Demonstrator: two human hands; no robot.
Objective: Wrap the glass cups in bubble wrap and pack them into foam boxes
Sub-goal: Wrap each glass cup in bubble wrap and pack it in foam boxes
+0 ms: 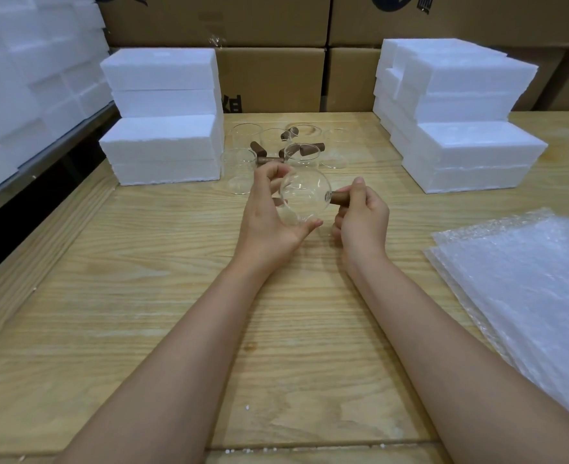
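Above the middle of the wooden table (175,296) I hold a clear glass cup (304,192) with a brown wooden handle (340,198). My left hand (269,216) cups the glass body, fingers curled round it. My right hand (360,216) pinches the handle, which points right. Behind them several more glass cups with brown handles (289,147) stand on the table. A stack of bubble wrap sheets (527,289) lies at the right. White foam boxes are stacked at the back left (162,142) and at the back right (460,118).
Brown cardboard cartons (276,61) form a wall behind the table. More white foam blocks (25,78) are piled on a surface at the far left, past the table's left edge. Small foam crumbs (247,406) lie on the near tabletop.
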